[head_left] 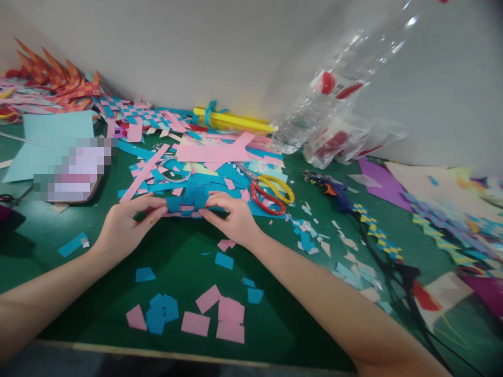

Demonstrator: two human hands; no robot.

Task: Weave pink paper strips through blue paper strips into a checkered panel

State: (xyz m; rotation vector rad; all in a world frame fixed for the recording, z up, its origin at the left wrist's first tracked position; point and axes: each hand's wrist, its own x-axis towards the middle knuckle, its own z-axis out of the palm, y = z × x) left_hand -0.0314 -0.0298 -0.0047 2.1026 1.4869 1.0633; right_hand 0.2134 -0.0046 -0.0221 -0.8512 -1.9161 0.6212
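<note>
Your left hand [131, 222] and right hand [231, 217] pinch opposite ends of the woven paper [187, 201] over the counter [291, 324], probably so its blue and pink strips hold together. Scissors [254, 189] lie near your right hand, seemingly for easy reach; loose paper pieces [195, 324] sit closer to you, perhaps for handiness.

Woven blue/pink paper strip [187, 208], approx. horiz., blue tabs [190, 196] upright, ctr.
</note>
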